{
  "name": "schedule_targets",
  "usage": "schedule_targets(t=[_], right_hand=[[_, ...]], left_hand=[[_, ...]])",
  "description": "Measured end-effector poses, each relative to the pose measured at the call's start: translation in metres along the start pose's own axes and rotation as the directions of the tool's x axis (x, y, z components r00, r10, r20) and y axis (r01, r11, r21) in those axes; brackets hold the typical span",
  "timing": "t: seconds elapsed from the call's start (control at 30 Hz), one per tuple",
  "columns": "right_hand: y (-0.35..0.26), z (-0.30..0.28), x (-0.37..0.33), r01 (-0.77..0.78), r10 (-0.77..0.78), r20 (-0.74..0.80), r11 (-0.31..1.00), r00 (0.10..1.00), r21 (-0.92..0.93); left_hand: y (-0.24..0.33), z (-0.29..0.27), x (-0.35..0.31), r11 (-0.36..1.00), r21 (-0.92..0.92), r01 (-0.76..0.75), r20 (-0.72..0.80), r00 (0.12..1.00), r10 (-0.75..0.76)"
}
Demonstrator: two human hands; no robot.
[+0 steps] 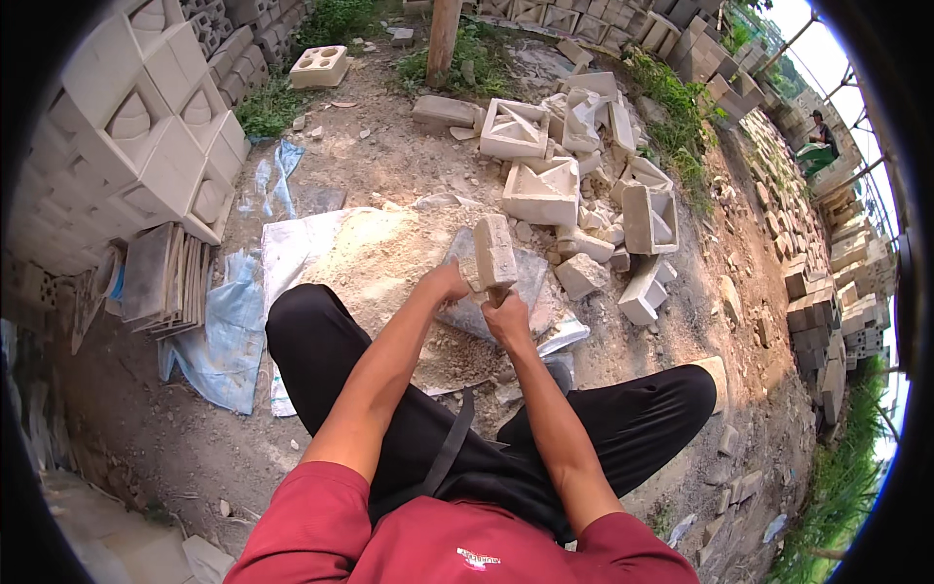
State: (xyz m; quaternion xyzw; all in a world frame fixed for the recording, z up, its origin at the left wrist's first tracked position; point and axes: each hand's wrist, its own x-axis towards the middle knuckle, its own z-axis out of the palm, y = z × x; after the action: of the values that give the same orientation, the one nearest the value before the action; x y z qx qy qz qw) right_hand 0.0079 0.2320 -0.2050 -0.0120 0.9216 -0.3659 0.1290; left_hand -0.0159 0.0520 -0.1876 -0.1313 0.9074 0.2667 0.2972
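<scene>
Head view, looking straight down: a person sits on the dirt with black-trousered knees spread wide, and both hands meet out in front. The left hand (447, 281) is wrapped around the left side of a broken concrete block piece (493, 251), fingers curled tight onto it. The right hand (508, 313) grips the same piece from below, fingers closed around its lower end. The piece stands upright and slightly tilted, lifted clear above a flat grey slab (530, 282) that lies on the ground between the knees.

Pale sand and rubble (375, 258) are spread over a white woven sack (292, 248) just left of the slab, with crumpled blue plastic sheeting (229, 336) further left. Beyond the hands sits a heap of broken decorative concrete blocks (574, 175), hollow and angular, some on their sides. On the left a stacked wall of patterned blocks (146, 127) rises, with flat tiles (161, 277) leaning at its foot. A single block with round holes (320, 66) rests far up the path. Another person (817, 136) is at the far right edge, well apart.
</scene>
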Motion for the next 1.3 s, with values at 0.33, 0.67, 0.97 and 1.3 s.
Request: schedule_targets(t=[0.33, 0.67, 0.97, 1.3], right_hand=[[0.021, 0.008, 0.001, 0.009, -0.006, 0.055, 0.998, 0.998, -0.061], [0.034, 0.011, 0.002, 0.027, -0.004, 0.124, 0.983, 0.992, -0.184], [0.037, 0.012, -0.003, -0.016, 0.019, 0.036, 0.997, 0.999, -0.082], [0.014, 0.012, -0.005, 0.0, 0.0, 0.024, 1.0, 1.0, -0.026]], left_hand=[[0.047, -0.163, -0.116, 0.625, -0.568, -0.535, -0.633, 0.77, 0.083], [0.016, -0.185, -0.147, 0.283, -0.703, -0.653, -0.688, 0.725, -0.036], [0.016, -0.186, -0.146, 0.3, -0.675, -0.674, -0.72, 0.691, -0.065], [0.015, -0.184, -0.142, 0.336, -0.66, -0.672, -0.73, 0.68, -0.073]])
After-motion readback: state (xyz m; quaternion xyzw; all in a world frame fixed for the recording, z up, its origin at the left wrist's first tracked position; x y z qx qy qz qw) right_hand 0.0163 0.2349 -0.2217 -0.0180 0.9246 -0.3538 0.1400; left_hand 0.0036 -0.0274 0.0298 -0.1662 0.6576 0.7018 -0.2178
